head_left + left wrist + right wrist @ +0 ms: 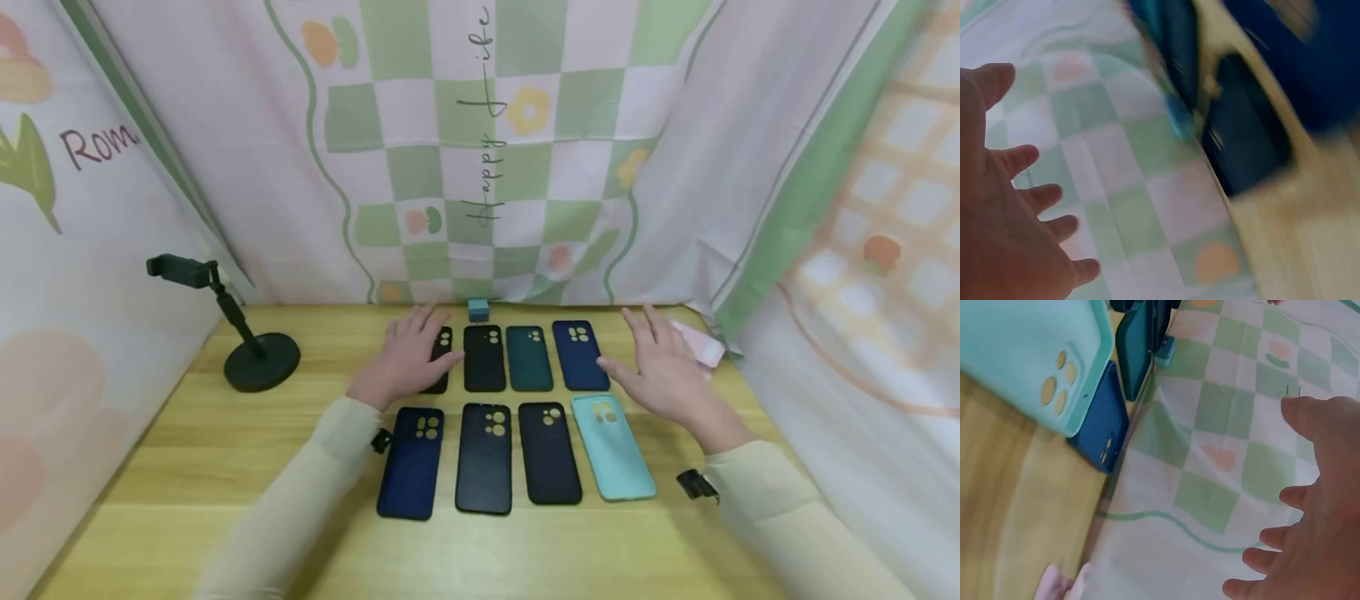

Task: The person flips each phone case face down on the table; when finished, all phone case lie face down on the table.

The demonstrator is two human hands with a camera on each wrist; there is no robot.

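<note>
Two rows of phone cases lie on a wooden table. My left hand (408, 354), fingers spread, hovers over the black phone case (439, 377) at the back left and partly hides it. Beside that in the back row are another black case (484, 362), a dark green case (529, 362) and a blue case (581, 358). My right hand (663, 367) is spread just right of the blue case, holding nothing. In front lie a navy case (411, 467), two black cases (483, 467) and a light turquoise case (615, 450), which looms large in the right wrist view.
A black phone stand (258, 358) with a round base is at the left. A small blue block (477, 310) sits by the back curtain (495, 167). Behind my right hand is a pink and white object (701, 343). Curtains close in both sides.
</note>
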